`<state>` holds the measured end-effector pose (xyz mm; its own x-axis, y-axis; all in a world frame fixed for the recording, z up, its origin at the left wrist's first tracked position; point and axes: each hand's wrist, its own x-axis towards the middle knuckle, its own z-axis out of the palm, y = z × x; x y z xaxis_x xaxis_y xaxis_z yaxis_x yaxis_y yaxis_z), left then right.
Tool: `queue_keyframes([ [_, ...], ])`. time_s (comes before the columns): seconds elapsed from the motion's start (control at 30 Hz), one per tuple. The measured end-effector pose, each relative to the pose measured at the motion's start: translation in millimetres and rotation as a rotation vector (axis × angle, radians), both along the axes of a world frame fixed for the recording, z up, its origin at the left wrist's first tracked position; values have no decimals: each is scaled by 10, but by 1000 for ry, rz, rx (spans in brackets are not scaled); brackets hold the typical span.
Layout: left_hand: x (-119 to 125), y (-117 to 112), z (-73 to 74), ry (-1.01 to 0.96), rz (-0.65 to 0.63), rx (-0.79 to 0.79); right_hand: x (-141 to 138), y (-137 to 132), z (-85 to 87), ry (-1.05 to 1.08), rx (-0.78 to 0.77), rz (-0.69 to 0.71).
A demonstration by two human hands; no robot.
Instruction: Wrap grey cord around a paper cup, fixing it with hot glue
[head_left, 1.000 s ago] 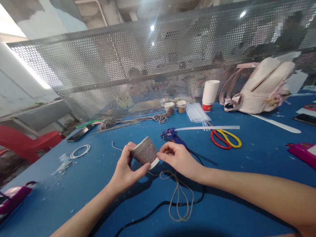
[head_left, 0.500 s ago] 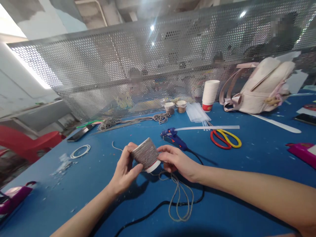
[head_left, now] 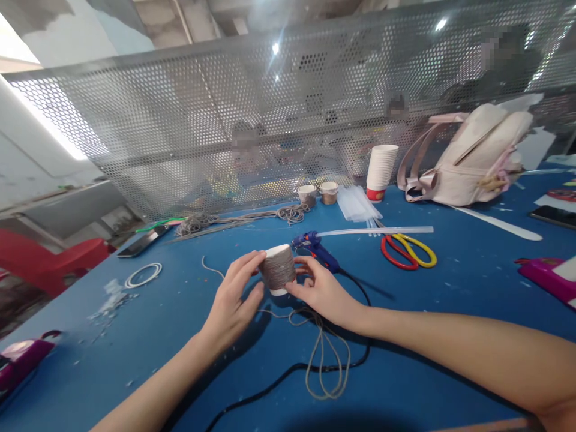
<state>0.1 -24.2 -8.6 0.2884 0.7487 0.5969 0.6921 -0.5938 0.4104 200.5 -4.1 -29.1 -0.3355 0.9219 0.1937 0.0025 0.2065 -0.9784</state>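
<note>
Nearer than the fingers of the right hand (head_left: 330, 297), loose twine (head_left: 320, 330) is looping across a black cable (head_left: 292, 367) and could snag if pulled. Those fingers are pinching the wrapped cup (head_left: 278, 269) low on its right, the half-open left hand (head_left: 229, 300) touching its upper left; between them its wider end is pointing up, long axis near vertical.

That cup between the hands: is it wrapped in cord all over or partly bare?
Partly bare: grey cord covers most of the cup's visible side, but a white strip shows at its lower end. Far side hidden.
</note>
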Motion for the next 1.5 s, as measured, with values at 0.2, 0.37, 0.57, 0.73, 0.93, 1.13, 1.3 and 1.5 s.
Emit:
queue_keyframes([
  [0.2, 73, -50, -39, -59, -37, -56, 1, -14, -29, -74, 74, -3],
  [0.37, 165, -53, -97, -182, 43, -84, 9, -45, -21, -114, 89, 27],
  [0.57, 167, -36, -95, -162, 96, -72, 31, -46, 11, -88, 75, 78],
  [0.73, 140, -39, -77, -68, 114, -43, 57, -26, 43, -110, 62, 96],
  [0.93, 97, -22, -38, -69, 146, -37, 106, -45, 83, -289, 276, -45],
  [1.13, 92, -35, 0, -29, 123, -8, 133, -69, 92, -332, 673, -92],
  [1.3, 119, -55, 20, -29, 75, -59, 116, -75, 94, -341, 642, -143],
  [1.5, 123, -75, 29, -62, 56, -127, 98, -77, 61, -339, 632, -171],
])
